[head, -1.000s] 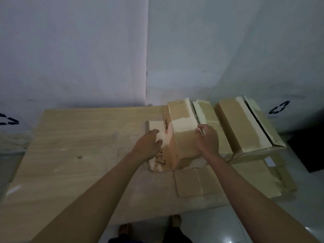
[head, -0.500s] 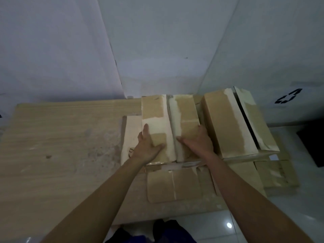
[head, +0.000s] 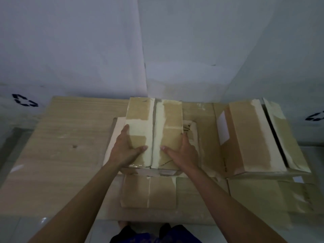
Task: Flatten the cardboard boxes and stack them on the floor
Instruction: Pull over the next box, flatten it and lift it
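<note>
Left hand [head: 125,151] and right hand [head: 182,153], grip spread flat w/ fingers straight, press down on top flaps of centre cardboard box [head: 154,134], mid-frame on the counter [head: 57,146]. 2 boxes standing: 2nd box [head: 254,137] at right; flattened pieces beneath & in front
</note>
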The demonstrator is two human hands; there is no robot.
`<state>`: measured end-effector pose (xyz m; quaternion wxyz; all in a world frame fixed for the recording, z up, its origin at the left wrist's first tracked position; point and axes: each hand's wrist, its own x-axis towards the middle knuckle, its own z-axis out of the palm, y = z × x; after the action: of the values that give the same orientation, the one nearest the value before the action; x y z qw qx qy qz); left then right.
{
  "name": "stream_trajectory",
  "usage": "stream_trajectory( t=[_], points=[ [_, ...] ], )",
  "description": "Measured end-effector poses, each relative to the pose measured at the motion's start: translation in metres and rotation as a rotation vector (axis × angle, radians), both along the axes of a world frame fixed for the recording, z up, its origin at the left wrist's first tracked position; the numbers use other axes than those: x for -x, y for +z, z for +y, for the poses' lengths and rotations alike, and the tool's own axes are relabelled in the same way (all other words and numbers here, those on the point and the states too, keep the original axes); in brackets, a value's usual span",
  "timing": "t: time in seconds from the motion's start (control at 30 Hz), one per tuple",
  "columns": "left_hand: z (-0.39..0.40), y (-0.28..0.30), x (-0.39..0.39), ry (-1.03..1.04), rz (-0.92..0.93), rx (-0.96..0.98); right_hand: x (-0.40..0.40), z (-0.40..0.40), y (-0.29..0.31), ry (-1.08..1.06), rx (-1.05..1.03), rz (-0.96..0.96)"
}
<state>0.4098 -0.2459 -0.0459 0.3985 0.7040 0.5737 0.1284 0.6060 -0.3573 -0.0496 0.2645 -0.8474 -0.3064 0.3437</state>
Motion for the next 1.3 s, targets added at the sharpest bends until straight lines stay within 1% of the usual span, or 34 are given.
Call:
stream_trajectory(
  t=[0.2,0.3,0.33,0.43,0.5,0.63,0.7,0.73,0.8,0.83,0.87,0.9,0.93,0.97,1.0,1.03,1.07,1.1,1.13,1.17,1.23,1.27,1.3],
  points=[
    [0.024,0.001,0.059,0.041,0.005,-0.021,0.051,0.035,-0.001,0.088,0.018,0.013],
    [0.032,-0.005,0.074,0.017,0.032,-0.003,0.069,0.042,-0.004,0.115,0.027,0.034],
    [0.034,-0.008,0.076,0.007,0.043,0.004,0.075,0.042,-0.004,0.117,0.0,-0.008],
    [0.037,-0.014,0.076,0.028,0.075,0.004,0.099,0.048,-0.003,0.143,-0.076,-0.245],
    [0.037,-0.016,0.071,0.059,0.09,-0.012,0.114,0.053,-0.001,0.185,-0.027,-0.29],
    [0.036,-0.015,0.068,0.093,0.036,0.009,0.127,0.063,-0.001,0.22,0.118,-0.318],
    [0.036,-0.014,0.071,0.084,0.041,0.014,0.124,0.065,0.007,0.194,0.102,-0.28],
    [0.036,-0.013,0.071,0.079,0.051,0.02,0.119,0.064,0.015,0.172,0.058,-0.224],
    [0.037,-0.009,0.068,0.062,0.126,0.012,0.103,0.056,0.035,0.078,-0.137,-0.05],
    [0.037,-0.007,0.065,0.052,0.194,-0.012,0.093,0.05,0.045,0.019,-0.232,-0.008],
    [0.037,-0.005,0.059,0.04,0.253,-0.041,0.081,0.043,0.055,-0.021,-0.294,-0.036],
    [0.036,-0.004,0.053,0.027,0.283,-0.063,0.069,0.036,0.063,-0.025,-0.297,-0.17],
    [0.035,-0.003,0.046,0.016,0.285,-0.069,0.058,0.029,0.067,0.001,-0.232,-0.37],
    [0.034,-0.003,0.039,0.015,0.276,-0.058,0.049,0.023,0.068,0.043,-0.119,-0.582],
    [0.032,-0.002,0.034,0.02,0.266,-0.036,0.043,0.018,0.066,0.091,-0.002,-0.754],
    [0.031,-0.003,0.029,0.02,0.267,-0.013,0.039,0.014,0.059,0.142,0.1,-0.837],
    [0.03,-0.005,0.026,0.006,0.283,0.004,0.039,0.011,0.05,0.193,0.184,-0.832],
    [0.029,-0.007,0.024,-0.024,0.318,0.009,0.042,0.01,0.039,0.23,0.239,-0.755],
    [0.028,-0.008,0.024,-0.061,0.361,0.012,0.047,0.008,0.024,0.262,0.264,-0.623],
    [0.027,-0.009,0.024,-0.093,0.397,0.009,0.054,0.005,0.01,0.275,0.245,-0.439],
    [0.028,-0.01,0.025,-0.112,0.406,0.002,0.072,-0.001,-0.011,0.2,0.143,-0.036],
    [0.029,-0.008,0.026,-0.111,0.389,0.008,0.078,-0.004,-0.017,0.127,0.093,0.094],
    [0.029,-0.004,0.026,-0.107,0.363,0.011,0.08,-0.007,-0.019,0.076,0.07,0.156]
  ],
)
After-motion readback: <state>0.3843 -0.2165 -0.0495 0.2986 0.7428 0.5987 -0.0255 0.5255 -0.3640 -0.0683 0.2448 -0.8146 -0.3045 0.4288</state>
